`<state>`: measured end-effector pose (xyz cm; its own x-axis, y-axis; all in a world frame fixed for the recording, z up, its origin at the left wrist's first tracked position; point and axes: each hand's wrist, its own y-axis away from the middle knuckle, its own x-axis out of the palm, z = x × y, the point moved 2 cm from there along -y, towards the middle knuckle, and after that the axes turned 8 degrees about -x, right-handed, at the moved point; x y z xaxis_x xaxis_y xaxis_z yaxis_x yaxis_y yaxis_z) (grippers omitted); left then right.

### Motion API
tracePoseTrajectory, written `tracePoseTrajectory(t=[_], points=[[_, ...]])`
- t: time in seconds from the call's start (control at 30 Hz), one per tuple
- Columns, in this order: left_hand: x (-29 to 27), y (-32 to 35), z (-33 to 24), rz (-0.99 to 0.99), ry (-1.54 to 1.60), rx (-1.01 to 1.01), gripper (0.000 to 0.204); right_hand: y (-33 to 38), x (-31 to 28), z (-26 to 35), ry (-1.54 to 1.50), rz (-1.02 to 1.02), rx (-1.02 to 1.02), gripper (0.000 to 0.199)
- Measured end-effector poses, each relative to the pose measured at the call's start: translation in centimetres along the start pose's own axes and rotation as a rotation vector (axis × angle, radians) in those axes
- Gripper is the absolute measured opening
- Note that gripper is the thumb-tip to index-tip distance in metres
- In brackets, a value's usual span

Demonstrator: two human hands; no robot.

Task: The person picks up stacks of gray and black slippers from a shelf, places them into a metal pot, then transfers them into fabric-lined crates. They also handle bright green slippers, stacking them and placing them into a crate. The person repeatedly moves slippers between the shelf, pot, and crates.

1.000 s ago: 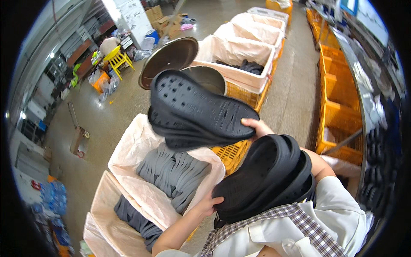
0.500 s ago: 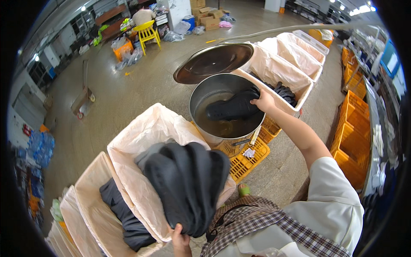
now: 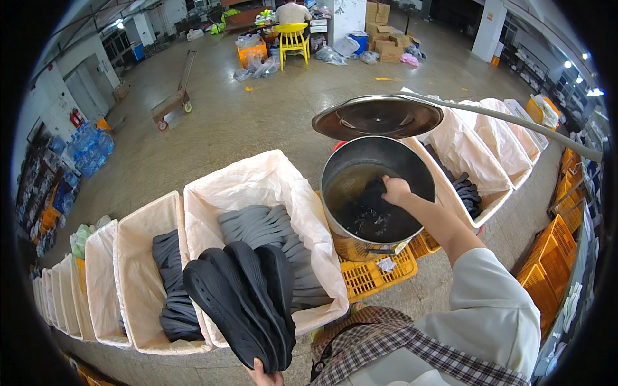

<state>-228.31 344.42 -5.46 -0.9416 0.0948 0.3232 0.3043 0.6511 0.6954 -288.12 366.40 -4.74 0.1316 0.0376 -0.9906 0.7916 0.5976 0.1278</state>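
Concrete floor below, the right hand (image 3: 396,190) grips a dark sole (image 3: 373,193) inside the pot (image 3: 335,177): press it fully under, while the left hand (image 3: 265,374) stays clamped on its fanned soles (image 3: 241,302) over the bin (image 3: 257,177).

The left hand (image 3: 265,375) is cut off by the lower edge; only its fingertips show under the soles (image 3: 244,299). The right hand's (image 3: 395,190) fingers are hidden among the dark pieces in the pot (image 3: 347,168). Far boxes (image 3: 380,46) are too small to tell.
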Motion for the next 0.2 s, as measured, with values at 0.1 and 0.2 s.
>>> tracePoseTrajectory(t=[0.1,0.2], points=[[-0.7,-0.1,1.3,0.020,0.013,0.029,0.077,-0.8,1.2,0.7,0.037,0.038,-0.051,0.048],[-0.6,-1.1,2.5,0.233,0.131,0.209,0.092,-1.1,1.7,1.2,0.058,0.100,-0.067,0.049]])
